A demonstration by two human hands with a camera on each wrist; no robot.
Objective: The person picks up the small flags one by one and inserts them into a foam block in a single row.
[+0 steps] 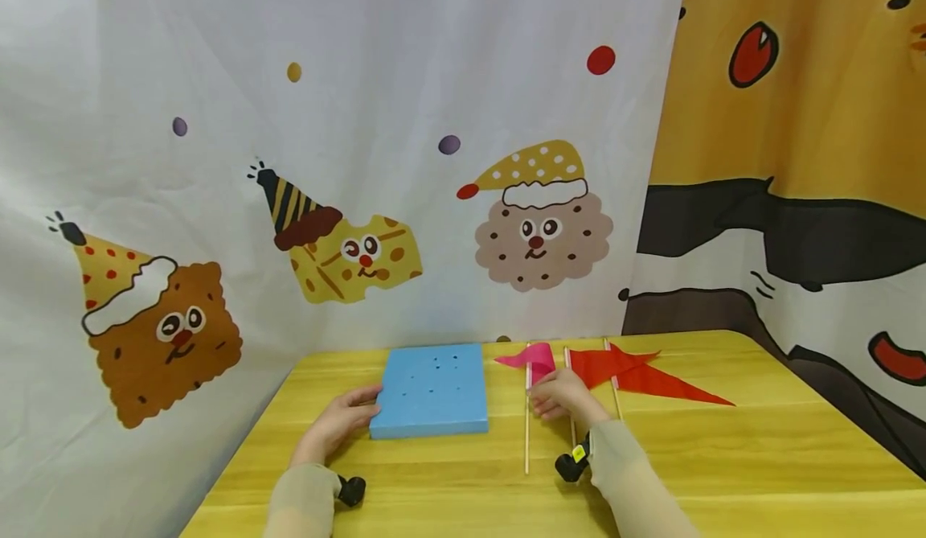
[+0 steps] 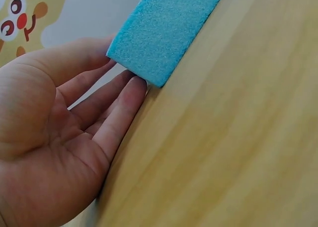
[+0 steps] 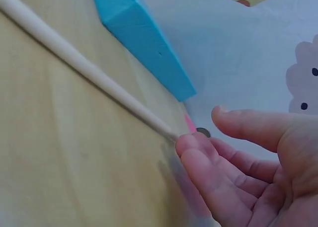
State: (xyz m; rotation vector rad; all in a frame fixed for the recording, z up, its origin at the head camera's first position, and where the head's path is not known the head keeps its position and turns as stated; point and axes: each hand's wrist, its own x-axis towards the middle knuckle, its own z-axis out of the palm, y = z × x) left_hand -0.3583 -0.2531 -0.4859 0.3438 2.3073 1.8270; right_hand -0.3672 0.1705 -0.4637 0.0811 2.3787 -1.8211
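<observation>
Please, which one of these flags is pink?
The leftmost flag in the head view, nearest the blue block; the other two are red.

Head view: light is bright, soft and even over the table (image 1: 448, 482); the curtain (image 1: 391, 55) shows gentle shading along its folds. A faint shadow falls below the right sleeve (image 1: 628, 474), toward the table's near edge. Left wrist view: dimmer, table grain smeared. Right wrist view: the stick (image 3: 99, 78) is soft; a blurred shadow lies beneath the right hand (image 3: 263, 180). Light direction cannot be determined.
</observation>
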